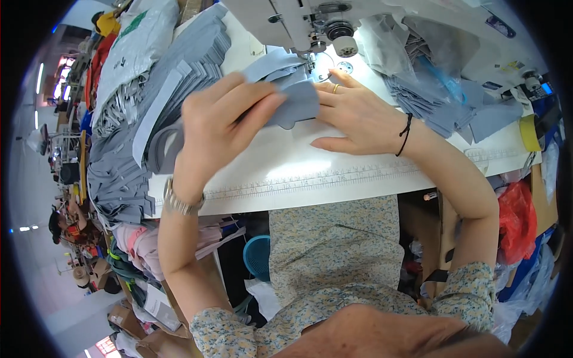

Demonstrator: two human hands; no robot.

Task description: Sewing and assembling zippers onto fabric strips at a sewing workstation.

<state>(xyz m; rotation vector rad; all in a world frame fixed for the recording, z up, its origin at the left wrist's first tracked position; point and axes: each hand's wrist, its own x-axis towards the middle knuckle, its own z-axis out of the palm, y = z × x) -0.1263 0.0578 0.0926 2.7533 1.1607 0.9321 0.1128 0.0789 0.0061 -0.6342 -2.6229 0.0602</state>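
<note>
A grey-blue fabric piece [300,102] with a rounded end lies below the needle of a white sewing machine [271,21]. My left hand [230,116], raised over the table, pinches this fabric between thumb and fingers near its left part. To the right of it, my right hand [349,113] rests flat with fingers spread, its fingertips against the fabric's edge close to the presser foot [310,59]. Another grey-blue layer [276,64] stretches from the needle toward the left. Part of the cloth is hidden behind my left fingers.
Stacks of cut grey fabric [194,56] cover the table's left side and hang over its edge. More grey pieces [430,101] lie at the right, beside a yellow tape roll [529,132]. A printed ruler [304,182] runs along the front edge of the white table [262,200].
</note>
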